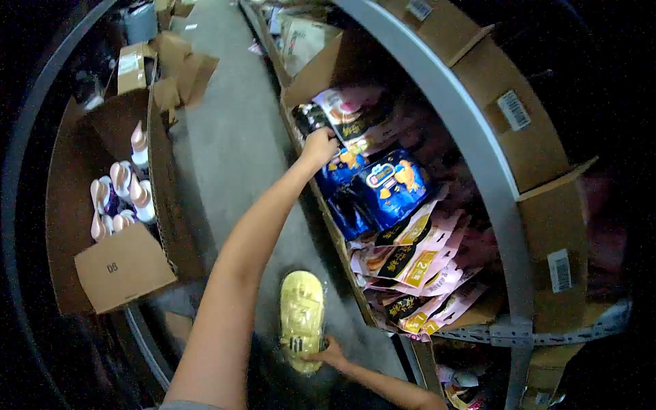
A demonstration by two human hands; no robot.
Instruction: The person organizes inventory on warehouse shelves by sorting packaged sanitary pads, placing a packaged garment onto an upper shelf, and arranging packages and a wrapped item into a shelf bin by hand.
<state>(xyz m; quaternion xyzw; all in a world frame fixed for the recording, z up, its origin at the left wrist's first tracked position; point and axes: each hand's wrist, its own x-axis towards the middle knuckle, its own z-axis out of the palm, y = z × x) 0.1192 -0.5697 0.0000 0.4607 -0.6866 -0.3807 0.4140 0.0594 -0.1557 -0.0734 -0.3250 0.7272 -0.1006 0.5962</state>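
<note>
My left hand (pixel 320 147) reaches into the open cardboard box on the right, its fingers closed at the top edge of a blue package (pixel 339 167); what they pinch is too small to tell. Beside it lies a larger blue package (pixel 393 188) with an orange picture. Pink packages (pixel 417 256) are stacked below, and another pink one (pixel 345 113) lies above the hand. Low in the middle, my right hand (pixel 329 354) is closed on the lower right edge of yellow slippers (pixel 302 307) in clear plastic.
A cardboard box (pixel 61 178) on the left holds several white-and-pink bottles (pixel 123 181). Between the boxes runs a grey floor (pixel 225 116). A metal shelf beam (pixel 471 102) curves along the right, beside cartons with barcode labels (pixel 514 111).
</note>
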